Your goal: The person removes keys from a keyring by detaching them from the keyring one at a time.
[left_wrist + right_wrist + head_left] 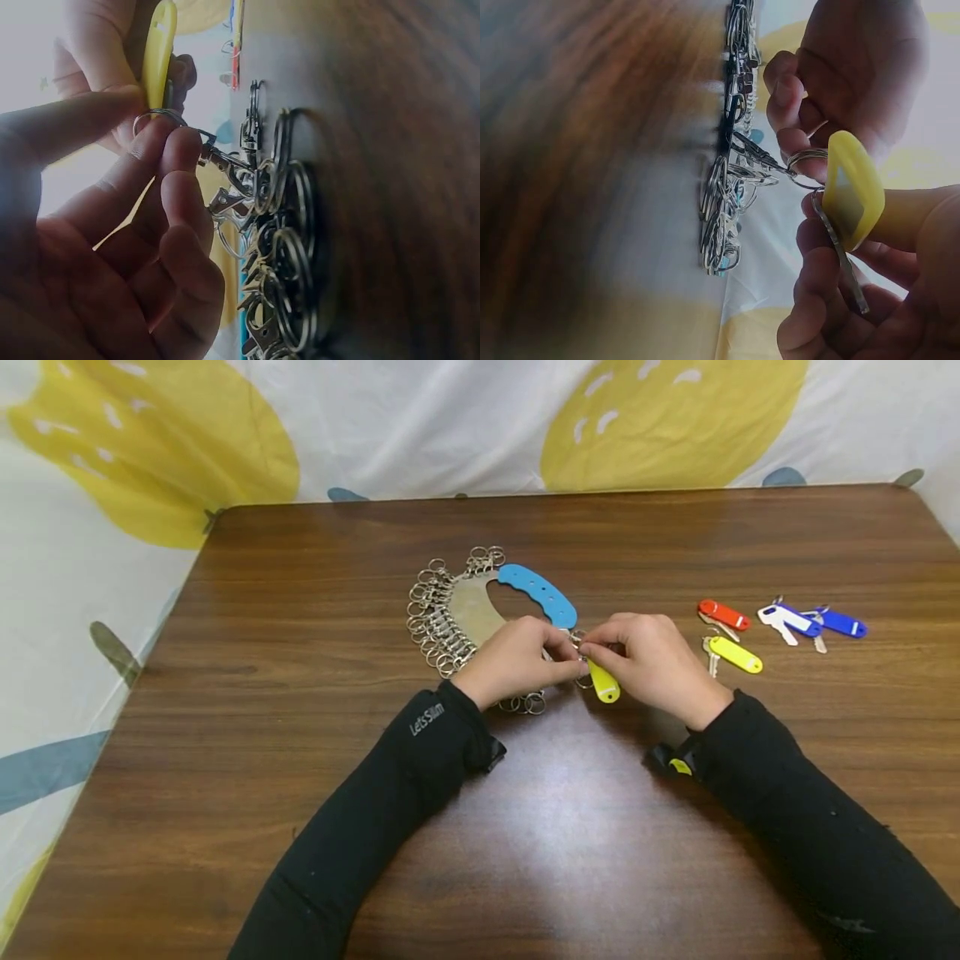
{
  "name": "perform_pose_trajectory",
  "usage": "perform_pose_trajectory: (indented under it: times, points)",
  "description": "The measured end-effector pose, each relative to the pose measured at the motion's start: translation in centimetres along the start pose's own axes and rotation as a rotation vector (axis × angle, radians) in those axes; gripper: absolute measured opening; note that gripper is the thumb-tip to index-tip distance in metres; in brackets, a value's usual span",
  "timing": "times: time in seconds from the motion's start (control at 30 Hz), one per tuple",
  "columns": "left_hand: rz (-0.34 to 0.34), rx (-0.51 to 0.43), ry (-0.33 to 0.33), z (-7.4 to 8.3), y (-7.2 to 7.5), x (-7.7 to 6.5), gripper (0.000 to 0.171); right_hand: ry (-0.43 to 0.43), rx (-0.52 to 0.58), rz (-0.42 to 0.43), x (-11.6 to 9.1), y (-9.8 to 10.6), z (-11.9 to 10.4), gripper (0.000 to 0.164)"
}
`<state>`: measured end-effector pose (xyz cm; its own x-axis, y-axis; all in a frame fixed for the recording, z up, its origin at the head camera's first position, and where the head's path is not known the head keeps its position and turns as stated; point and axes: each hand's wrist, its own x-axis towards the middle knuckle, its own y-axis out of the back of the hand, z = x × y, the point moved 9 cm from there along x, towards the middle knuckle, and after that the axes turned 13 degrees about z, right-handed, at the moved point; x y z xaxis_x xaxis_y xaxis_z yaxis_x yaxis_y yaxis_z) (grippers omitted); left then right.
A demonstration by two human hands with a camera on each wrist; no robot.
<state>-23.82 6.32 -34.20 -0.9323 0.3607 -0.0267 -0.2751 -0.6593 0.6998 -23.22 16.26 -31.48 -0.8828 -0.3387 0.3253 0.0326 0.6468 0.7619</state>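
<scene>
A key holder with a silver plate (472,607), a blue handle (538,594) and a fringe of clips and rings lies on the table. At its right end, my left hand (517,658) pinches a split ring (807,155) between thumb and fingers; this ring hangs from one of the holder's clips (225,159). My right hand (647,658) pinches a yellow key tag (603,683) close against that ring. A silver key (843,259) dangles beside the tag in the right wrist view. Whether the tag's loop is threaded on the split ring cannot be told.
On the brown table (187,735), to the right, lie a red key tag (724,615), another yellow key tag (736,655) and two blue key tags (799,620), with keys. A patterned cloth (420,427) hangs behind the table's far edge.
</scene>
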Motion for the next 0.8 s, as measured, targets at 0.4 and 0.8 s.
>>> perform_pose_trajectory:
  times: [0.4,0.8]
  points:
    - [0.013,-0.036,0.062,-0.65,0.02,0.24,0.019,0.046,0.021,0.044,0.02,0.25,-0.32,0.013]
    - [0.069,-0.081,0.042,-0.45,0.52,0.2,0.016,0.048,0.019,0.043,0.05,0.12,-0.4,0.013]
